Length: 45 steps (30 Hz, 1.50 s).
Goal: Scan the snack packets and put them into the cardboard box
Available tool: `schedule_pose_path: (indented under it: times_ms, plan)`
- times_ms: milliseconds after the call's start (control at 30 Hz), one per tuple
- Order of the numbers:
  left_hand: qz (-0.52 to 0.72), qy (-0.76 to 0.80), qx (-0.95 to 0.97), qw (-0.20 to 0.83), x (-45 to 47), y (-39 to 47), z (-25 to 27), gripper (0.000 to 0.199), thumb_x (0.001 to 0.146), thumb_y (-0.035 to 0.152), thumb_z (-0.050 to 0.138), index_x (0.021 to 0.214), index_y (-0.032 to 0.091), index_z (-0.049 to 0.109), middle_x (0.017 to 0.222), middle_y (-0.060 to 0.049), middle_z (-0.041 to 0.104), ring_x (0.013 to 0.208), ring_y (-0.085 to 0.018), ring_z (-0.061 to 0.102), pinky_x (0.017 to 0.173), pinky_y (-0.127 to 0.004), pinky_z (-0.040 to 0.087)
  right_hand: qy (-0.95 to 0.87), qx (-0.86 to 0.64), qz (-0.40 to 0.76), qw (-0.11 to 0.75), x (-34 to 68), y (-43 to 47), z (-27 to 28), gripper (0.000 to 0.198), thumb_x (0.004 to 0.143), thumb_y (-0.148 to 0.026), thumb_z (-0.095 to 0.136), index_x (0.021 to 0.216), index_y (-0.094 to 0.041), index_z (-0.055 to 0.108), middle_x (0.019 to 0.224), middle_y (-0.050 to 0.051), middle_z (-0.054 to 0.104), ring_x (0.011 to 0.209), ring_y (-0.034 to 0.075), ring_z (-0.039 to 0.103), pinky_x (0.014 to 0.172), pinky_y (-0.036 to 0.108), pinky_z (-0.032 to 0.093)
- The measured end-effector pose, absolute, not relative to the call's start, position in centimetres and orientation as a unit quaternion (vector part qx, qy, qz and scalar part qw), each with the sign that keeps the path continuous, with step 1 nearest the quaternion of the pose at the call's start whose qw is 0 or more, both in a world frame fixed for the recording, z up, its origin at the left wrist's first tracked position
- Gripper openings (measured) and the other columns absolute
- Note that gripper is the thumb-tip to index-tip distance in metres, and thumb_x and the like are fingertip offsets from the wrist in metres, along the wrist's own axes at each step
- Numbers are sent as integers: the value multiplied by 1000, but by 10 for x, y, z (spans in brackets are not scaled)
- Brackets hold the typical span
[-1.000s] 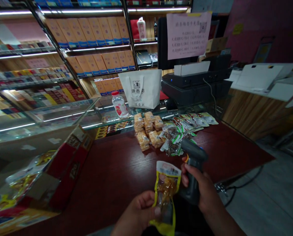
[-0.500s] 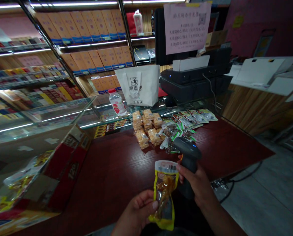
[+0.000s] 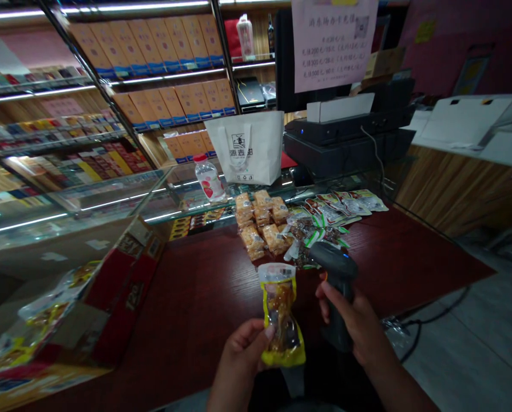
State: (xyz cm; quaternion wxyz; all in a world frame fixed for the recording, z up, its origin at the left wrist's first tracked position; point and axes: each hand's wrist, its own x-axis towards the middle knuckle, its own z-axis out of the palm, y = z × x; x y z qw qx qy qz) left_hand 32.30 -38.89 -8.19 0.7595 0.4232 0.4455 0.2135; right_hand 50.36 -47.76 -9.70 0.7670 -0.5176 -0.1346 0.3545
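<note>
Near the front edge of the dark red counter, a yellow snack pouch stands upright, pinched at its lower left between the thumb and fingers of the left hand. Just right of it, the right hand is wrapped tight around the grip of a grey barcode scanner. Farther back lie piled snack packets, with a white tote bag and a small bottle beyond.

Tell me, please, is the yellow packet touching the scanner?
Apart. The head view shows dark counter between the yellow packet in the left hand and the scanner.
</note>
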Motion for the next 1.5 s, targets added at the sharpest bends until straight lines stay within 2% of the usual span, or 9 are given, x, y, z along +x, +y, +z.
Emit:
schedule_pose_path:
  times_ms: [100,200,267,433,967,1100,1333,1500]
  plan:
    - [245,459,442,730,327,-386,-86,50,57,55,90,87,17,76,80,-6,76,67,-21,71,59,-29,57,-167,-557,348,735,497,-491,-89,48,80,-59,81,99,-17,69,69,2,68,47,14,54,43,22,45]
    - [253,470,444,720,329,-384,-89,54,57,56,90,92,17,76,85,-6,77,69,-23,72,59,-31,59,-227,-585,370,685,488,-503,-85,46,87,-63,71,88,-17,69,62,2,66,46,15,56,46,24,46]
    - [257,476,445,713,331,-382,-89,54,56,55,90,91,17,76,87,-6,78,69,-24,73,58,-30,59,-269,-589,390,655,484,-508,-84,49,91,-65,65,80,-18,67,54,1,62,46,16,57,47,24,46]
    - [275,474,467,694,333,-379,-89,48,59,53,90,87,17,75,89,-7,78,74,-24,73,55,-26,56,-293,-604,393,628,479,-509,-86,51,94,-68,59,82,-18,64,53,0,61,47,16,57,48,24,46]
    - [277,463,483,690,336,-382,-92,44,64,52,86,89,17,77,92,-8,78,76,-24,73,57,-27,57,-284,-600,396,635,479,-509,-78,54,94,-69,58,82,-17,63,52,-2,58,45,13,54,47,22,45]
    - [281,470,479,687,337,-384,-90,46,61,52,88,88,17,77,90,-8,78,76,-24,73,57,-27,58,-277,-594,390,647,479,-511,-80,54,93,-70,59,82,-17,63,54,-2,59,45,14,54,45,21,44]
    - [231,445,479,720,359,-390,-89,46,60,52,90,85,17,74,84,-5,77,69,-19,71,57,-26,59,-239,-590,355,685,491,-522,-85,51,93,-67,62,83,-17,64,51,-2,57,45,13,53,48,22,45]
    - [160,376,460,789,417,-396,-86,49,54,49,93,82,15,71,76,-4,75,63,-17,70,52,-25,59,-123,-583,251,763,514,-547,-83,52,89,-63,70,111,-17,63,73,0,68,47,12,53,45,20,46]
